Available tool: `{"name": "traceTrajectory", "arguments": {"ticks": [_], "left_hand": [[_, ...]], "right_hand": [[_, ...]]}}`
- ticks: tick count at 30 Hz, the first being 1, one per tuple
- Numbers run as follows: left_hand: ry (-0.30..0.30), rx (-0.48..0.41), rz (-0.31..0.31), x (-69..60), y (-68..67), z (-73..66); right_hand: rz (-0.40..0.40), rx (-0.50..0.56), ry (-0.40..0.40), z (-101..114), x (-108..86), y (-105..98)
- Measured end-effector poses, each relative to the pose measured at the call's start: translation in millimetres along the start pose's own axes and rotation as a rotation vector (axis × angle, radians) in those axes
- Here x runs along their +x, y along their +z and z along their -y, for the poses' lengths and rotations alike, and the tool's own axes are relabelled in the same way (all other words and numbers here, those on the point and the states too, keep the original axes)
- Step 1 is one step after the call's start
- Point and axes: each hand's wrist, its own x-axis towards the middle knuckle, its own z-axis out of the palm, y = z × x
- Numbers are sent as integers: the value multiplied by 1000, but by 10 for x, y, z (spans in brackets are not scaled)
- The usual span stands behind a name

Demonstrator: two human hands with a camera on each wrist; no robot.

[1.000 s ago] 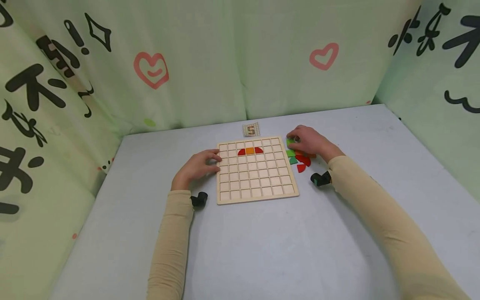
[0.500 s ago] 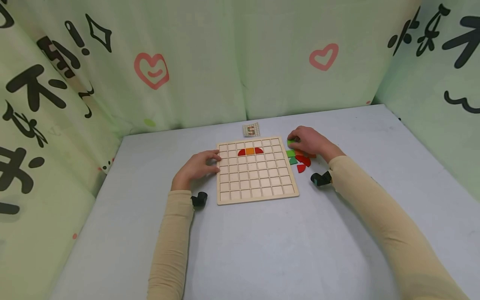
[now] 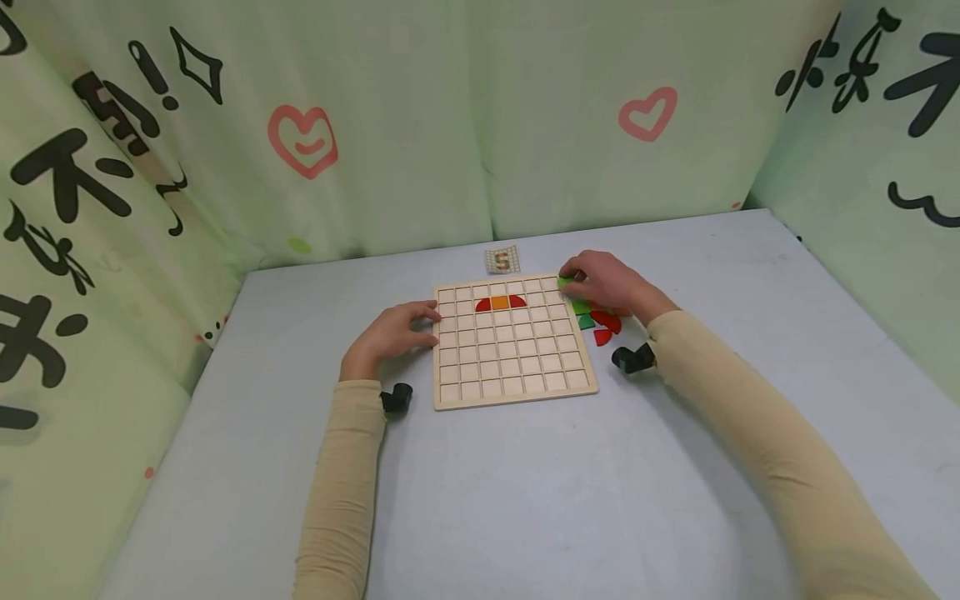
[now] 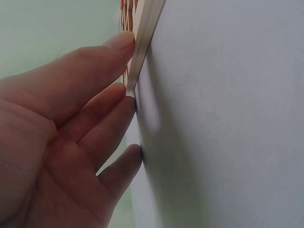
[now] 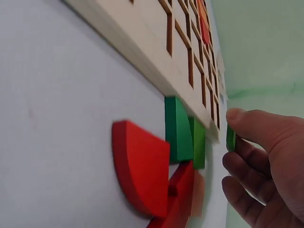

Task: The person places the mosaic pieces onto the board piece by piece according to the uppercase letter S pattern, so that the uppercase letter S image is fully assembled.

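The wooden grid board (image 3: 513, 364) lies flat, with an orange square (image 3: 500, 302) between two red quarter-round pieces (image 3: 517, 301) in its second row from the top. My left hand (image 3: 393, 333) touches the board's left edge with fingers spread, thumb on the rim in the left wrist view. At the upper right corner of the board, my right hand (image 3: 609, 282) pinches a green piece (image 5: 231, 138) between thumb and fingers. Beneath and beside it lie loose pieces: a light green one (image 5: 198, 144), a dark green one (image 5: 177, 130) and several red ones (image 5: 141, 167).
A small patterned card (image 3: 502, 259) lies behind the board. The white table (image 3: 480, 500) ends at a green curtain (image 3: 405, 125) at the back, with more curtain on both sides. Each wrist carries a small black camera (image 3: 633, 358).
My right hand has lifted the green piece from the pile and moved left to the board's upper right corner. The left hand has stayed nearly still at the edge.
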Motion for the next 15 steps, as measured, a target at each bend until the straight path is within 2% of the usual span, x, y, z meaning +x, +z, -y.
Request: {"name": "traceTrajectory", "arguments": {"ticks": [8, 15], "left_hand": [[8, 7, -2, 0, 1, -3], [-4, -2, 0, -6, -6, -8]], "right_hand": [[14, -42, -119, 366, 56, 114], [25, -39, -229, 630, 120, 236]]}}
